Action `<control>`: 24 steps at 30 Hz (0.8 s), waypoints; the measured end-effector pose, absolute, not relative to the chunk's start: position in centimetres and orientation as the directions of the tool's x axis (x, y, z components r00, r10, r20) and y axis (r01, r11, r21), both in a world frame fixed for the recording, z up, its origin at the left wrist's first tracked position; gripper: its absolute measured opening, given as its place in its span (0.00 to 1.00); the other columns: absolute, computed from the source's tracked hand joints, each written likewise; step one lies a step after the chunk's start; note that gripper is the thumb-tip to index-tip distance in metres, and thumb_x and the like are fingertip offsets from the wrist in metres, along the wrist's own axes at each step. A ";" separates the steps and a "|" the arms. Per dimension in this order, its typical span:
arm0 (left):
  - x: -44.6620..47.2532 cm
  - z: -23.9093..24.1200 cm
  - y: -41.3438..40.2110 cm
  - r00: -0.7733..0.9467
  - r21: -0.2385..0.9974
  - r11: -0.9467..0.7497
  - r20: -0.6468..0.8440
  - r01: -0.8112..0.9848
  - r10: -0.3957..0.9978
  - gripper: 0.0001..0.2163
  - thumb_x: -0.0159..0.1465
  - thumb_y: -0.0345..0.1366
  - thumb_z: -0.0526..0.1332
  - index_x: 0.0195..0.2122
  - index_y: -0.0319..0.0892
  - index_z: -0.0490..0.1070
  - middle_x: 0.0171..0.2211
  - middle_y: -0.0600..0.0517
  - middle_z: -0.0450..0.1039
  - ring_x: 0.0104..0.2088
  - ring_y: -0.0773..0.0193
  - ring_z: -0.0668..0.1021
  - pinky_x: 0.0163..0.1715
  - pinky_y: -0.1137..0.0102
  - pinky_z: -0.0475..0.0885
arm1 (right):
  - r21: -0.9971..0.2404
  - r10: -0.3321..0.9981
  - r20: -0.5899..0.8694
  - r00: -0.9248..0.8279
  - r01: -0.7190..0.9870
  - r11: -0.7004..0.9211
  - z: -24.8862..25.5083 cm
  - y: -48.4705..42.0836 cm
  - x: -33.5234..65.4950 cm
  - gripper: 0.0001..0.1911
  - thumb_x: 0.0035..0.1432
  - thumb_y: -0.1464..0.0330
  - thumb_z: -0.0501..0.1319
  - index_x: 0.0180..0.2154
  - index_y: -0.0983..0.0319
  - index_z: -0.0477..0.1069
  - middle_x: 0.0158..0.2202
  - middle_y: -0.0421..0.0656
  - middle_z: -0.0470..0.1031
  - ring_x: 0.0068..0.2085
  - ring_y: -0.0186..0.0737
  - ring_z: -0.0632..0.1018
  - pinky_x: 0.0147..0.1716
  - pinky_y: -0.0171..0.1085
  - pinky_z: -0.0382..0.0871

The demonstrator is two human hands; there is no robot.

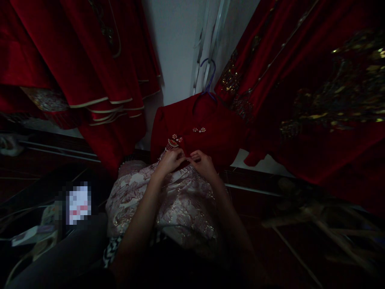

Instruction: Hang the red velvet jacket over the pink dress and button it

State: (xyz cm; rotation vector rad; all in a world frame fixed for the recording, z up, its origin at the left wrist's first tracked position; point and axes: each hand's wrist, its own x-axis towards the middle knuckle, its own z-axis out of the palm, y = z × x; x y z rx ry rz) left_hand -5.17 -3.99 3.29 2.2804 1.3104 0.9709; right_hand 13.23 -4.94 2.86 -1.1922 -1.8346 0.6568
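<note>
Both hands are up at the front of the red garment [210, 124], which hangs from a purple hanger [209, 76] against the pale wall. The left hand [170, 160] and right hand [204, 162] meet at the garment's lower front edge, knuckles almost touching. On both hands the fingers are curled in tight, tips pinched onto the cloth. It is too dim to tell whether there is a small fastening between them or fabric alone.

Just above the left hand, on the garment, sits a tasselled ornament [174, 141]. A little higher, towards the garment's middle, is a pearl clasp [199, 129].

By the look of it the red cloth is soft and velvety, with some weight, so it will likely drape and slide rather than hold a shape. The trims look delicate: beads and tassels that could snag or pull loose. The safer hold is probably the plain cloth right beside a trim, not the dangling parts.

Below the garment, pink brocade fabric [180, 208] lies bunched under both forearms. More red robes hang on either side of it.
</note>
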 end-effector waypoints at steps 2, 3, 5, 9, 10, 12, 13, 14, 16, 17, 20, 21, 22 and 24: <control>-5.1 3.3 -4.0 0.320 0.592 -0.507 0.398 0.626 0.860 0.08 0.61 0.40 0.60 0.30 0.41 0.69 0.29 0.52 0.71 0.29 0.67 0.72 0.30 0.74 0.63 | -0.790 0.915 0.357 -0.189 0.462 0.404 2.7 -4.9 13.2 0.06 0.54 0.66 0.62 0.36 0.61 0.70 0.32 0.41 0.78 0.34 0.34 0.79 0.35 0.32 0.73; -5.0 3.3 -4.0 0.308 0.596 -0.504 0.404 0.625 0.861 0.08 0.61 0.40 0.60 0.30 0.41 0.69 0.29 0.52 0.71 0.29 0.67 0.73 0.30 0.74 0.63 | -0.795 0.916 0.357 -0.184 0.454 0.401 2.7 -4.8 13.2 0.07 0.54 0.66 0.62 0.36 0.61 0.70 0.32 0.41 0.78 0.34 0.34 0.79 0.35 0.33 0.73; -4.9 3.3 -3.9 0.284 0.611 -0.497 0.416 0.617 0.864 0.09 0.61 0.41 0.60 0.30 0.41 0.68 0.30 0.52 0.72 0.30 0.67 0.73 0.30 0.74 0.63 | -0.803 0.918 0.358 -0.171 0.446 0.396 2.6 -4.8 13.2 0.07 0.54 0.66 0.63 0.36 0.61 0.70 0.33 0.41 0.79 0.34 0.34 0.80 0.35 0.33 0.73; -5.1 2.9 -3.8 0.270 0.673 -0.463 0.378 0.577 0.886 0.13 0.58 0.47 0.63 0.29 0.41 0.69 0.28 0.53 0.73 0.29 0.67 0.74 0.30 0.75 0.65 | -0.812 0.926 0.348 -0.146 0.446 0.376 2.3 -4.6 13.2 0.07 0.53 0.68 0.62 0.37 0.61 0.72 0.33 0.42 0.79 0.34 0.34 0.80 0.35 0.33 0.74; -5.1 2.7 -3.7 0.268 0.691 -0.451 0.364 0.565 0.892 0.14 0.57 0.48 0.64 0.29 0.41 0.69 0.28 0.53 0.73 0.28 0.67 0.74 0.29 0.75 0.65 | -0.817 0.929 0.343 -0.139 0.443 0.368 2.3 -4.5 13.2 0.07 0.53 0.69 0.62 0.37 0.61 0.72 0.33 0.42 0.79 0.34 0.34 0.80 0.35 0.33 0.74; -5.3 2.5 -3.6 0.250 0.722 -0.424 0.343 0.546 0.906 0.16 0.56 0.50 0.64 0.29 0.41 0.69 0.27 0.53 0.74 0.28 0.67 0.74 0.29 0.75 0.66 | -0.826 0.932 0.339 -0.130 0.432 0.361 2.2 -4.5 13.1 0.07 0.52 0.69 0.62 0.37 0.61 0.72 0.32 0.42 0.79 0.34 0.34 0.80 0.35 0.33 0.74; -5.4 2.4 -3.6 0.237 0.734 -0.411 0.336 0.540 0.912 0.16 0.55 0.50 0.65 0.29 0.41 0.69 0.28 0.53 0.74 0.28 0.67 0.75 0.29 0.75 0.67 | -0.829 0.932 0.338 -0.131 0.427 0.361 2.2 -4.5 13.1 0.07 0.52 0.69 0.62 0.37 0.62 0.72 0.32 0.42 0.79 0.34 0.34 0.80 0.35 0.33 0.74; -5.4 2.4 -3.5 0.228 0.743 -0.400 0.328 0.537 0.917 0.16 0.54 0.50 0.65 0.28 0.41 0.69 0.27 0.53 0.75 0.28 0.67 0.75 0.29 0.75 0.67 | -0.832 0.932 0.336 -0.134 0.422 0.360 2.2 -4.5 13.0 0.08 0.52 0.69 0.63 0.36 0.62 0.72 0.32 0.42 0.79 0.34 0.34 0.80 0.35 0.33 0.74; -5.4 2.4 -3.5 0.215 0.754 -0.379 0.312 0.536 0.925 0.16 0.53 0.50 0.66 0.28 0.40 0.69 0.28 0.52 0.75 0.28 0.66 0.76 0.29 0.75 0.67 | -0.837 0.934 0.330 -0.141 0.413 0.358 2.3 -4.5 13.0 0.08 0.52 0.69 0.63 0.36 0.62 0.72 0.32 0.42 0.79 0.34 0.34 0.80 0.36 0.33 0.74; -5.4 2.4 -3.5 0.208 0.757 -0.371 0.307 0.538 0.929 0.16 0.53 0.49 0.66 0.28 0.40 0.69 0.27 0.52 0.75 0.28 0.66 0.76 0.29 0.75 0.67 | -0.840 0.935 0.326 -0.142 0.410 0.356 2.3 -4.5 13.0 0.08 0.52 0.69 0.63 0.37 0.62 0.72 0.32 0.42 0.79 0.34 0.34 0.80 0.36 0.33 0.74; -5.4 2.5 -3.5 0.177 0.758 -0.349 0.302 0.551 0.937 0.15 0.53 0.47 0.67 0.28 0.40 0.69 0.27 0.52 0.76 0.28 0.66 0.76 0.28 0.75 0.67 | -0.847 0.940 0.315 -0.135 0.407 0.342 2.5 -4.6 12.9 0.08 0.52 0.70 0.63 0.37 0.62 0.72 0.32 0.42 0.79 0.33 0.34 0.80 0.36 0.33 0.74; -5.4 2.5 -3.5 0.171 0.756 -0.344 0.301 0.557 0.938 0.14 0.53 0.46 0.67 0.27 0.40 0.69 0.27 0.52 0.76 0.27 0.66 0.76 0.28 0.74 0.67 | -0.849 0.941 0.310 -0.135 0.407 0.338 2.5 -4.7 12.9 0.08 0.52 0.70 0.63 0.37 0.62 0.72 0.32 0.42 0.79 0.33 0.34 0.80 0.35 0.33 0.74; -5.4 2.5 -3.5 0.174 0.751 -0.343 0.299 0.564 0.938 0.13 0.53 0.45 0.67 0.27 0.40 0.70 0.26 0.52 0.76 0.27 0.66 0.76 0.28 0.75 0.67 | -0.850 0.942 0.305 -0.140 0.406 0.335 2.5 -4.7 12.9 0.08 0.52 0.70 0.63 0.37 0.62 0.72 0.32 0.42 0.79 0.33 0.34 0.80 0.35 0.33 0.74; -5.4 2.4 -3.4 0.194 0.742 -0.357 0.300 0.568 0.934 0.10 0.54 0.42 0.66 0.27 0.40 0.71 0.26 0.52 0.76 0.27 0.66 0.76 0.29 0.75 0.68 | -0.849 0.941 0.296 -0.163 0.406 0.338 2.6 -4.8 12.8 0.08 0.52 0.69 0.63 0.37 0.62 0.72 0.32 0.42 0.79 0.33 0.34 0.80 0.36 0.34 0.74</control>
